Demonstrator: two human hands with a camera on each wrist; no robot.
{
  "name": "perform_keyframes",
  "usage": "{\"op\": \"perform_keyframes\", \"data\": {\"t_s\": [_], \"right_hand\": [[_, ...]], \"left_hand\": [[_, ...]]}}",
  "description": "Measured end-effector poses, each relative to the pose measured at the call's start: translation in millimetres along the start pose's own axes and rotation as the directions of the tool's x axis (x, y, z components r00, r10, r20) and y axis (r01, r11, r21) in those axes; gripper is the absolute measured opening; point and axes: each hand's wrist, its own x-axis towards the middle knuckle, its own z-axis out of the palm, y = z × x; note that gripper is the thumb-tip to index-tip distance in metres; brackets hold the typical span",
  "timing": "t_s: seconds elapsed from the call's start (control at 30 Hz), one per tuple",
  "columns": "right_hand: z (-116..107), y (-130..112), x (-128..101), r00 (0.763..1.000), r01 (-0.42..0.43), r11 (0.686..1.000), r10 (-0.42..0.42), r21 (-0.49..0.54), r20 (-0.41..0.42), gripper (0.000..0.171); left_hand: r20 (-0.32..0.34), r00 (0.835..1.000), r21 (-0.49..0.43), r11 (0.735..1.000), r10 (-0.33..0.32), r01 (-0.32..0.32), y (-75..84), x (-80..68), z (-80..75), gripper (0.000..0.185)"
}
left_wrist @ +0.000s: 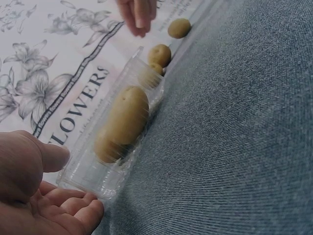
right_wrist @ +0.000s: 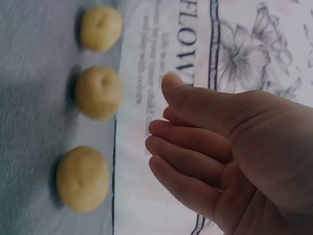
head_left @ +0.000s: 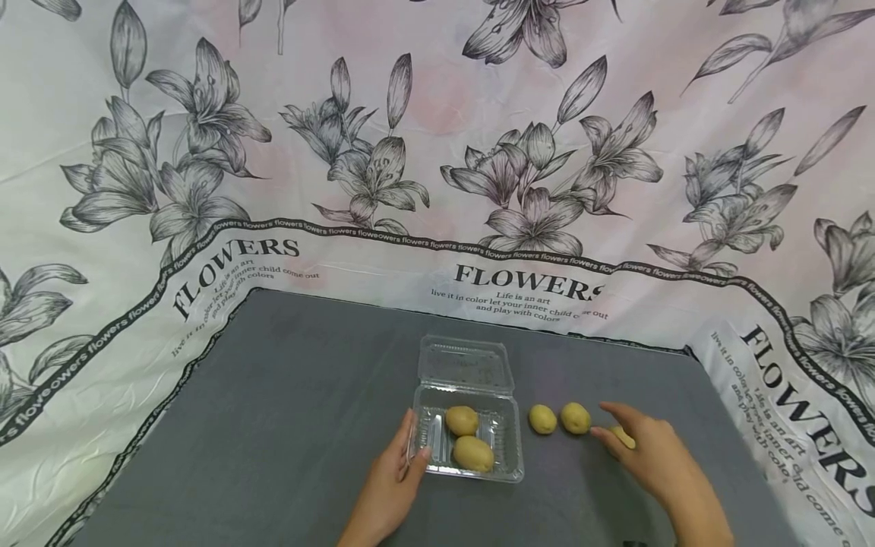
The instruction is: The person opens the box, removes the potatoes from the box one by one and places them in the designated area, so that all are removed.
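Steadying the clear plastic hinged box [head_left: 510, 444], the left hand [head_left: 386, 485] grips its left edge; the right hand [head_left: 652, 454], empty, thumb and fingers parted, hovers by the rightmost round yellow potato [head_left: 623, 436] on the grey desk [head_left: 307, 403], best pinched midway, clear of the neighbouring potatoes [head_left: 576, 418].

Floral cloth [head_left: 437, 175] reads "FLOWERS", "flowers", "Life is an art"

Hands [head_left: 652, 452] bare — right wrist [head_left: 692, 503] bare too.
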Motion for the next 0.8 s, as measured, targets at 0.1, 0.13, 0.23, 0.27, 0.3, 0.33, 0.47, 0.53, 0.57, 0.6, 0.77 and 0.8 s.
{"op": "perform_keyframes", "data": {"t_s": [0.1,0.13,0.23,0.27,0.3,0.33,0.47,0.53,0.57,0.6,0.77,0.8], "right_hand": [[1,-12,0,0.998,0.052,0.999,-0.052,0.001,-0.025,0.05],[2,-17,0,0.997,0.067,0.998,-0.067,0.001,-0.029,0.049],[3,-29,2,0.993,0.115,0.993,-0.114,0.009,-0.03,0.046],[4,-34,2,0.991,0.128,0.992,-0.128,0.017,-0.026,0.046],[4,-38,3,0.989,0.143,0.989,-0.143,0.026,-0.024,0.046],[4,-42,3,0.987,0.159,0.987,-0.158,0.038,-0.022,0.045],[8,-61,4,0.974,0.225,0.973,-0.223,0.057,-0.044,0.042],[12,-70,4,0.964,0.264,0.962,-0.262,0.067,-0.046,0.04],[13,-75,4,0.959,0.282,0.957,-0.279,0.073,-0.045,0.04],[15,-78,4,0.951,0.309,0.948,-0.307,0.079,-0.044,0.04],[20,-94,6,0.918,0.395,0.913,-0.395,0.104,-0.027,0.039],[21,-97,6,0.911,0.412,0.905,-0.411,0.101,-0.032,0.039]], "left_hand": [[-0.003,1.0,0.006,1.0,-0.001,0.001,0.1,-0.1,-0.1,0.072],[-0.002,1.0,0.007,1.0,-0.001,0.001,0.1,-0.2,-0.2,0.072],[0.0,1.0,0.01,1.0,-0.002,0.002,0.0,-0.4,-0.3,0.072],[-0.001,1.0,0.01,1.0,-0.001,0.001,0.0,-0.5,-0.2,0.072],[-0.002,1.0,0.011,1.0,-0.001,0.001,0.1,-0.4,-0.1,0.073],[-0.002,1.0,0.013,1.0,-0.001,0.001,0.0,-0.5,-0.1,0.073],[-0.005,1.0,0.018,1.0,0.003,-0.003,-0.4,-0.2,0.0,0.073],[-0.004,1.0,0.019,1.0,0.004,-0.004,-0.5,0.0,-0.2,0.073],[-0.003,1.0,0.018,1.0,0.005,-0.005,-0.4,-0.1,-0.2,0.073],[-0.002,1.0,0.017,1.0,0.005,-0.005,-0.5,-0.1,-0.2,0.073],[0.002,1.0,0.011,1.0,0.009,-0.009,0.2,-0.7,0.0,0.073],[0.002,1.0,0.01,1.0,0.01,-0.01,0.0,-0.7,0.0,0.073]]}}
